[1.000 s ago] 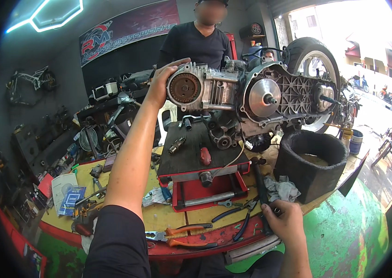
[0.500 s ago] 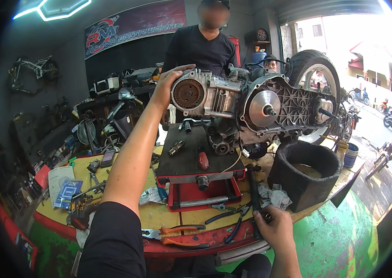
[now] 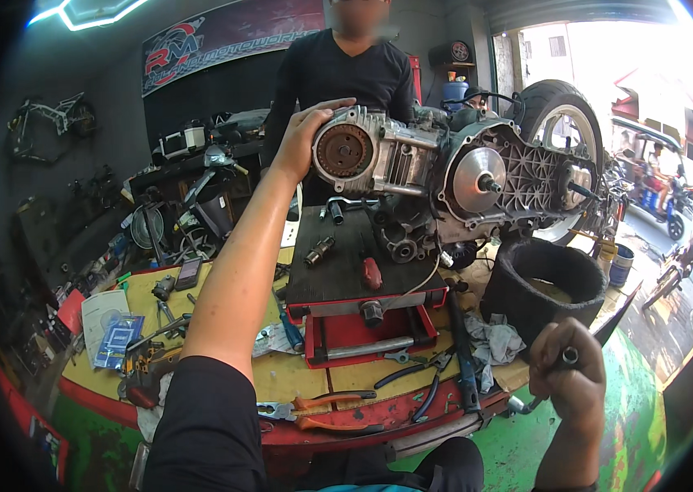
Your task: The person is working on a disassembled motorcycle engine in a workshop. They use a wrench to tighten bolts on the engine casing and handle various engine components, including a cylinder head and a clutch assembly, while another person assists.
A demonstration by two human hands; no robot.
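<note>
My left hand [image 3: 308, 138] rests on the near end of a scooter engine [image 3: 395, 160], its fingers stretched over the top edge of the cylinder head. Beside that hand a brown toothed sprocket [image 3: 345, 151] shows in the round opening. Farther right on the engine sit a shiny metal pulley disc [image 3: 475, 180] and a ribbed case. My right hand [image 3: 573, 373] is closed round a socket wrench [image 3: 518, 405], off the table's right front edge. One hollow round end faces me at the fist, and a chrome end sticks out below it on the left.
A black-topped lift stand [image 3: 338, 283] bears a red-handled tool [image 3: 372, 274] and sockets. Orange-handled pliers [image 3: 330, 400], dark pliers [image 3: 432, 377], a long black bar [image 3: 463, 361] and a rag [image 3: 494, 340] lie in front. A black ring-shaped container [image 3: 504, 283] stands right. Another person [image 3: 346, 78] stands behind the engine.
My right hand has risen off the table's front edge and moved right, with the wrench now showing in it. My left hand stays on the engine. The view has shifted slightly.
</note>
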